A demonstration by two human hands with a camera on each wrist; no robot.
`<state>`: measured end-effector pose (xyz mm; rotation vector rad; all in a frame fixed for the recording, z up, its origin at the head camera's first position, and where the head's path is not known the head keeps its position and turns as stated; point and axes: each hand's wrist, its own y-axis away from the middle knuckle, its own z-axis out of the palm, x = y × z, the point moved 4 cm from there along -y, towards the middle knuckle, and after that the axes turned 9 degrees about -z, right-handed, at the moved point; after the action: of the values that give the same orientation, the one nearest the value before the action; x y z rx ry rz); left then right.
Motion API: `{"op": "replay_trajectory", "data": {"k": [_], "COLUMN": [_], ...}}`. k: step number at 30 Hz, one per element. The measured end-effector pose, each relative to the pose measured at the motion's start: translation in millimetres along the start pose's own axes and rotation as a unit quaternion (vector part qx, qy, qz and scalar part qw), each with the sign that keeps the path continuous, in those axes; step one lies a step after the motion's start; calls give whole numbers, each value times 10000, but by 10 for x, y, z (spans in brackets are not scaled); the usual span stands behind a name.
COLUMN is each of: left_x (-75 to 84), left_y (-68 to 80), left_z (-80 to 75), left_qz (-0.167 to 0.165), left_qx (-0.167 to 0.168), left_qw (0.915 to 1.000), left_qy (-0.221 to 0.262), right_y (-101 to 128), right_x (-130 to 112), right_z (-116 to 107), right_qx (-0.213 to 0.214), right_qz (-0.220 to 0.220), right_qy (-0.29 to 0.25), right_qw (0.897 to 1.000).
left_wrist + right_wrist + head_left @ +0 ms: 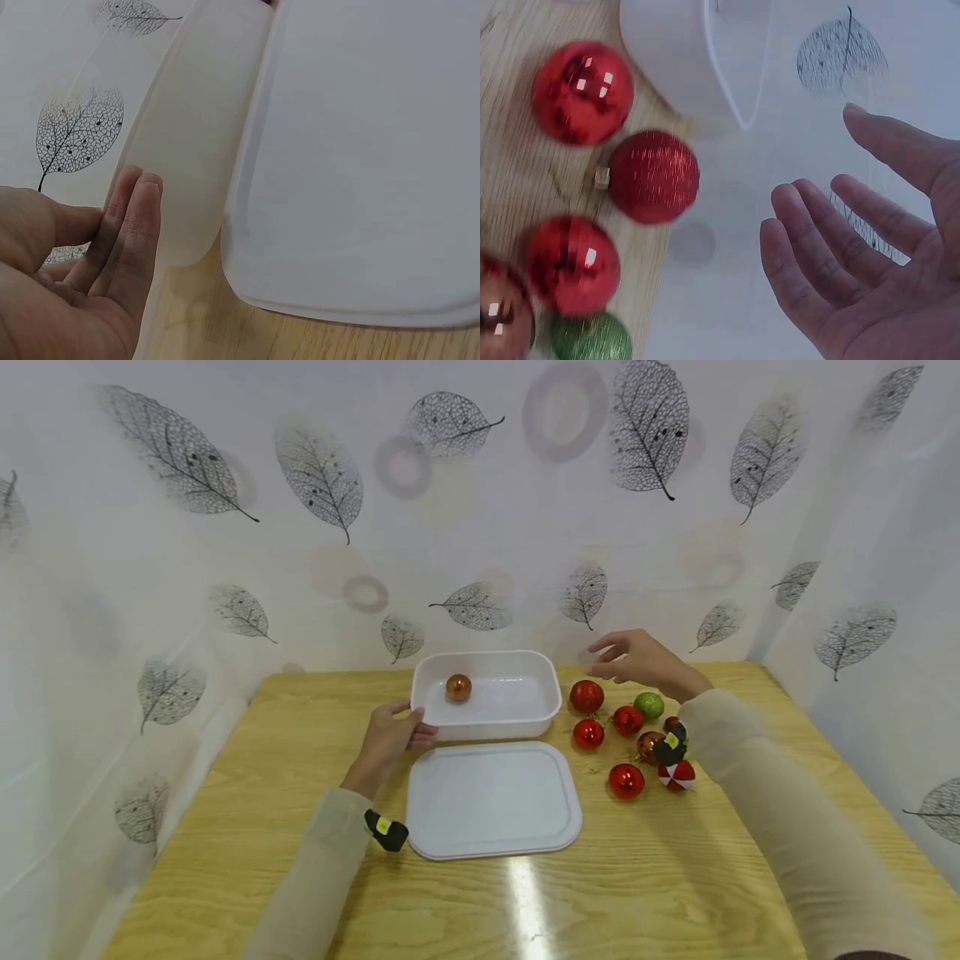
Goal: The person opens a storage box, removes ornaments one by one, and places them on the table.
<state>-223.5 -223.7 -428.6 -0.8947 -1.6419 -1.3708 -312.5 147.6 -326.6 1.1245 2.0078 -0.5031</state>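
Note:
A white tub point(542, 706) stands at the table's far middle with one copper bauble point(458, 687) inside. My left hand point(392, 737) rests flat against the tub's left wall point(196, 150), fingers point(135, 217) straight. The white lid point(491, 799) lies flat in front of the tub point(360, 157). My right hand point(637, 660) hovers open above the table, just behind a glittery red bauble point(587, 696) point(654, 177), holding nothing. Shiny red baubles point(583, 91) and a green one point(648, 705) lie beside it.
Several baubles cluster right of the tub: red ones point(626, 780), a copper one point(648, 746), a red-and-white one point(677, 775). A leaf-patterned white curtain point(480, 510) walls in the wooden table point(225, 827) on three sides.

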Motion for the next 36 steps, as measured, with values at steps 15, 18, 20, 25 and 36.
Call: {"op": "replay_trajectory", "data": {"k": [15, 18, 20, 25, 36], "left_x": [15, 19, 16, 7, 15], "left_y": [5, 15, 15, 1, -5], "left_z": [4, 4, 3, 7, 4], "left_qz": [57, 70, 58, 8, 30], "left_qx": [-79, -80, -75, -110, -72], "left_qw": [9998, 9998, 9998, 9997, 9995], "left_qy": [152, 164, 181, 230, 290], "right_y": [-629, -731, -785, -878, -1111], "right_x": [-206, -194, -196, -209, -119], "right_z": [895, 1052, 1139, 1313, 1582], "right_qx": [-491, -516, -517, -485, -82], "right_qz": [-359, -337, -274, -28, 367], "right_qy": [-428, -587, -730, -835, -744], "right_qw": [9972, 9964, 9956, 9953, 9965]}}
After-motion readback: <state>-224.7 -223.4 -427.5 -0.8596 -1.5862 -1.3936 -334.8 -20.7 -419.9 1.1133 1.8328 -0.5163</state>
